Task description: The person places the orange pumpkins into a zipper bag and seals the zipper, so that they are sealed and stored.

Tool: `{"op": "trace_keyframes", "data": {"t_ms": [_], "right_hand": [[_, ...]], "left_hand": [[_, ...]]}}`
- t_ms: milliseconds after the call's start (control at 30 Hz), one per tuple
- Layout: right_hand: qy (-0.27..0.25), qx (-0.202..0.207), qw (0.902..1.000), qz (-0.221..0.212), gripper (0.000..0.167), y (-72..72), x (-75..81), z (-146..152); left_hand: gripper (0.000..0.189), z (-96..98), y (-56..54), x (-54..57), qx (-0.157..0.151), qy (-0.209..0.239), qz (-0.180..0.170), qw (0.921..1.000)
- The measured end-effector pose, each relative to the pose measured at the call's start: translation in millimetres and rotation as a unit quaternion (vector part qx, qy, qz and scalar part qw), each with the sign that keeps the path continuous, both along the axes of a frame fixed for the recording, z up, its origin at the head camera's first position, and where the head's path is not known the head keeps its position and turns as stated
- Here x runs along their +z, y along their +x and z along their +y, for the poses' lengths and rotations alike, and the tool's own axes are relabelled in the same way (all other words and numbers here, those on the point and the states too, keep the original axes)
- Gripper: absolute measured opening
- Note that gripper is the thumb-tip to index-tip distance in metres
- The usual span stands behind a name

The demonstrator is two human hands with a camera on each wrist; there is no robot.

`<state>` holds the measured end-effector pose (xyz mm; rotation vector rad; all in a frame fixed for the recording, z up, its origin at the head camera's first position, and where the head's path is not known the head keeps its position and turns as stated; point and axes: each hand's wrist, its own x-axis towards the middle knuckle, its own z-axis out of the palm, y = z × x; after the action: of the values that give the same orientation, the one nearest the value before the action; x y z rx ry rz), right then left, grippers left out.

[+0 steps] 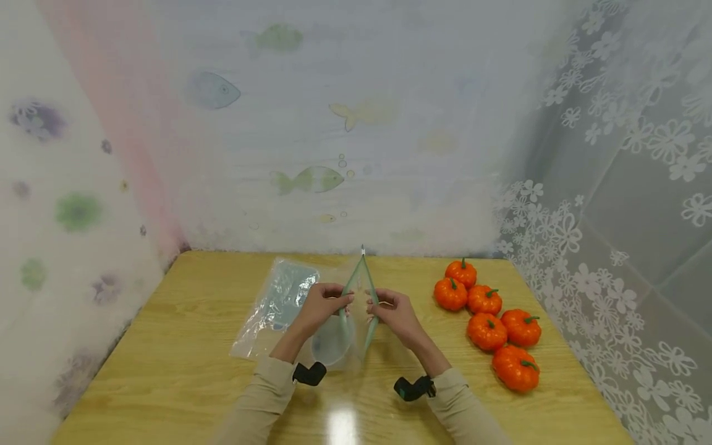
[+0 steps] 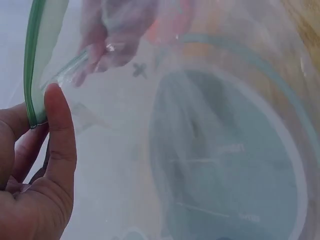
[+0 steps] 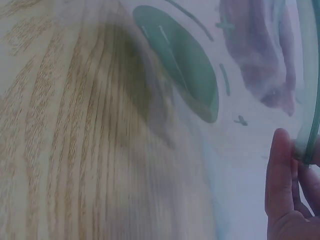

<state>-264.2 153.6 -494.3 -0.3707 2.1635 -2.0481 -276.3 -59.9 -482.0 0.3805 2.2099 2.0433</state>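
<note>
Left of the pumpkins [image 1: 486, 332], above the worktop [image 1: 194, 334], the left hand [image 1: 325, 306] and right hand [image 1: 397, 314] pinch opposite green edges [image 2: 30, 70] of a clear zip bag [image 2: 230, 165]. Its parted mouth faces upward, long axis running away from the person; only the wrist views show printed crosses [image 3: 241, 120].

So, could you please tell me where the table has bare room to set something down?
The table is bare left of the clear packet. Another patch lies between the right hand and the pumpkins. The middle, where that hand and the left hand hold a bag, is crowded.
</note>
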Motion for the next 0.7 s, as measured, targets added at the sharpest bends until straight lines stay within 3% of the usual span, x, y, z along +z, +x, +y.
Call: {"op": "trace_keyframes", "data": {"t_ms": [267, 700], "right_hand": [[-0.013, -0.025, 0.9995, -0.012, 0.038, -1.9, -4.8, 4], [-0.027, -0.043, 0.9981, -0.034, 0.035, 0.1, -11.9, 12]], "left_hand": [[0.030, -14.5, -2.1, 0.3, -0.007, 0.000, -0.004, 1.0000], [0.029, -37.4, 3.4, 1.3, 0.032, 0.030, -0.021, 0.9988]]}}
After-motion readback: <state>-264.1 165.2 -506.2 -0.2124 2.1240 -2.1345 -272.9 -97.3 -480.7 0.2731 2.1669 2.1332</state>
